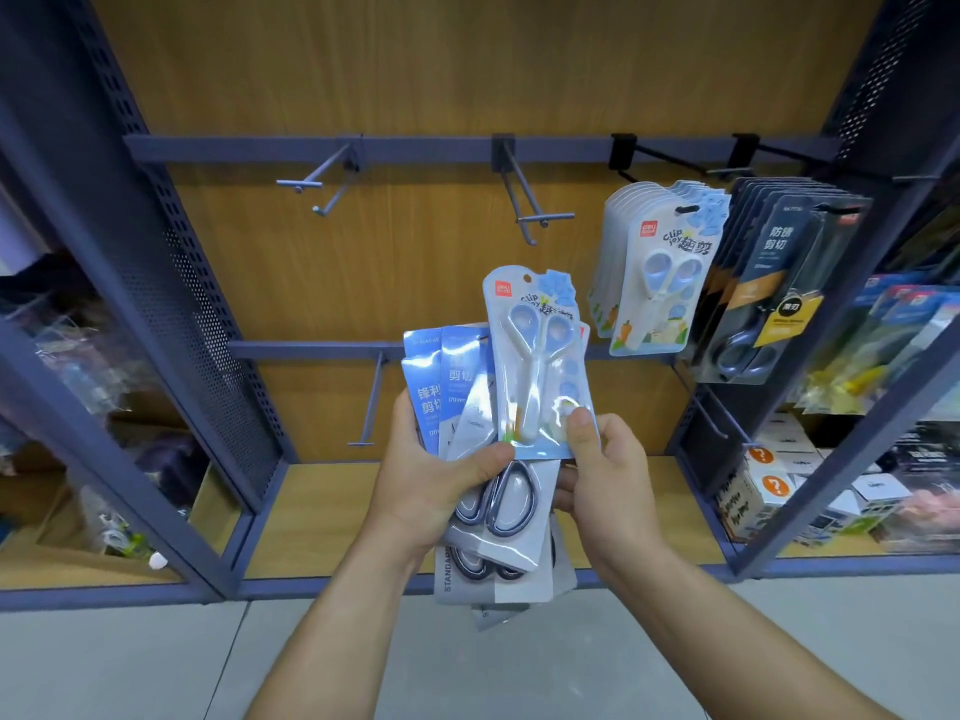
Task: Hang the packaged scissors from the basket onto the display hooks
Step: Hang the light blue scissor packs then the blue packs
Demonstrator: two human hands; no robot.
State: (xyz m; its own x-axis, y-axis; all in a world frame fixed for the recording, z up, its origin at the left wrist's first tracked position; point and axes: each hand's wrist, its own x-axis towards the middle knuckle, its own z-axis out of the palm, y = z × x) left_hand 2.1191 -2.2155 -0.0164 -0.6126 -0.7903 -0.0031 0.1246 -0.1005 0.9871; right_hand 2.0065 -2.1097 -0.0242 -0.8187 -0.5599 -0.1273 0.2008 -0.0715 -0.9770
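While our left hand (441, 491) grips the fanned stack of packs (511, 517) and our right hand (605, 475) pinches the pale-blue scissors pack (535, 366) by its lower edge, below the hooks, the stack could slip loose as we reach for the matching hung packs (657, 283).

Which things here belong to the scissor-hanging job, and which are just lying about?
Job: light-blue scissors pack in the right hand; stack of packs in the left hand; empty hook; hung packs.
Lying about: question-mark boxes; wrapped goods in the left bay.
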